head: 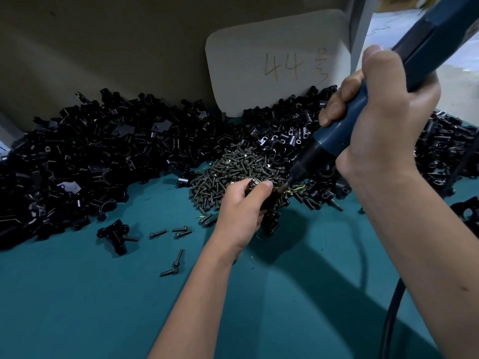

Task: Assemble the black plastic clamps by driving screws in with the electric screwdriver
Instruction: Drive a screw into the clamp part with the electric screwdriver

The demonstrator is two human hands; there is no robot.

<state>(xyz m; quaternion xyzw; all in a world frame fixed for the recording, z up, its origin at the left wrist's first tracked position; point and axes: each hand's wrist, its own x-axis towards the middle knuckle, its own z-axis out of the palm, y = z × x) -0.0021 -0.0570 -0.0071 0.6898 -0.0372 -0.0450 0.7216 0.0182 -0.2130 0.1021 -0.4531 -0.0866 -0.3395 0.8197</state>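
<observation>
Your right hand (375, 120) grips the electric screwdriver (344, 130); your left hand (243, 203) pinches a black clamp (268, 200) over the screw pile (233, 169) on the tabletop (103, 294). Keep the bit square to the screw and the clamp steady. Two hands, one driver, about six loose screws (178, 230); piled clamps and screws are too many to count.

hands (242, 203) gripping clamp (267, 200), screwdriver (337, 141) on it

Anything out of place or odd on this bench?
Minor only: a few loose screws and one black clamp lie apart from the heaps on the green mat. Nothing looks damaged.
</observation>
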